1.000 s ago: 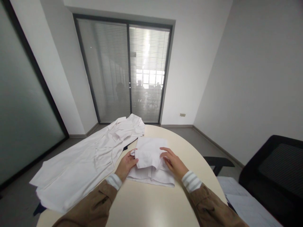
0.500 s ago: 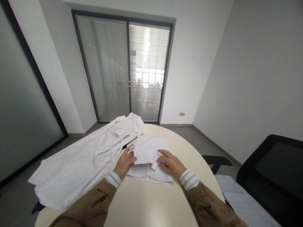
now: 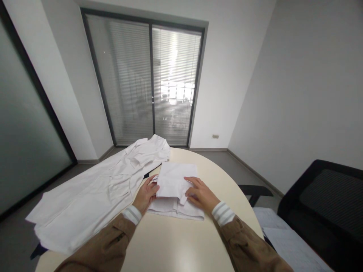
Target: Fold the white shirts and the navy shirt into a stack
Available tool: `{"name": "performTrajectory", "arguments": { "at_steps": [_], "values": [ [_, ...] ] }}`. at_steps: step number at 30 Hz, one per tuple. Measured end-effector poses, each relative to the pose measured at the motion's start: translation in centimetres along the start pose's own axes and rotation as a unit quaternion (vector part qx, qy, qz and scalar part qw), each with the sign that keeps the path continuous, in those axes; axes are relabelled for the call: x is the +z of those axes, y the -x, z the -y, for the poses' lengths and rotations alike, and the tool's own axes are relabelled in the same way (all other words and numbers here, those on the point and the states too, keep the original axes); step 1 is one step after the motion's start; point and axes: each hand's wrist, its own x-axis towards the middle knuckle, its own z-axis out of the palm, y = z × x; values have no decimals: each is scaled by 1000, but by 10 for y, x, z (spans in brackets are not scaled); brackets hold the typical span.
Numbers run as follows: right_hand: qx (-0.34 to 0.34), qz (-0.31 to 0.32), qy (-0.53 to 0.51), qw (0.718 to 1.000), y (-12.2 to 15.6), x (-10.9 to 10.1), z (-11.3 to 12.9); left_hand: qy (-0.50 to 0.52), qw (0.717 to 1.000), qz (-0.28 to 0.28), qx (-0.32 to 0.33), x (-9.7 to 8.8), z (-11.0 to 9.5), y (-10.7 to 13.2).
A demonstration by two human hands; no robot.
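A folded white garment (image 3: 172, 181) lies on the table in front of me, its upper flap doubled over a wider lower layer whose hem shows nearest me. My left hand (image 3: 147, 192) grips the flap's left edge, thumb on top and the other fingers partly hidden behind the cloth. At the flap's right side, my right hand (image 3: 201, 194) has its fingers bent around the edge, with the index finger lying across the top. A second white garment (image 3: 93, 196), long and loosely spread with creases, covers the table's left side and hangs past its edge.
The round cream table (image 3: 167, 241) has a curved edge on the right. Beside it stands a black mesh office chair (image 3: 326, 204) with white cloth or sheets (image 3: 286, 234) on its seat. Beyond are glass panels with blinds (image 3: 150, 87).
The whole view has shifted slightly. My right hand presses a little closer on the flap, which lies somewhat flatter at its right side. My left hand keeps its grip.
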Motion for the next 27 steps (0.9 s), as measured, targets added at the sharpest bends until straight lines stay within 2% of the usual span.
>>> {"name": "performTrajectory", "arguments": {
  "at_steps": [5, 7, 9, 11, 13, 16, 19, 21, 24, 27],
  "values": [
    [20, -44, -121, 992, 2, -15, 10, -35, 998, -43, -19, -5, 4, -6],
    [30, -19, -180, 983, 3, -18, 11, -77, 995, -51, -31, -8, 5, -9],
    [39, 17, -197, 980, 4, -18, 8, -127, 989, -52, -45, -11, 5, -10],
    [68, 27, -142, 987, 5, -17, 4, -195, 978, -46, -55, -12, 5, -9],
    [119, 19, -44, 992, 6, -18, 1, -285, 957, -38, -38, -13, 4, -7],
    [199, 32, 64, 977, 8, -20, -2, -384, 923, 3, 3, -16, 0, -3],
    [251, 74, 96, 960, 12, -20, -5, -400, 915, 60, 13, -19, -3, -2],
    [266, 81, 92, 956, 15, -18, -7, -384, 920, 72, 0, -19, -3, -2],
    [258, 58, 18, 964, 17, -12, -14, -349, 933, 82, -27, -17, -5, -2],
    [266, -1, -146, 953, 16, -6, -21, -316, 944, 91, -34, -14, -10, 1]
  ]
}}
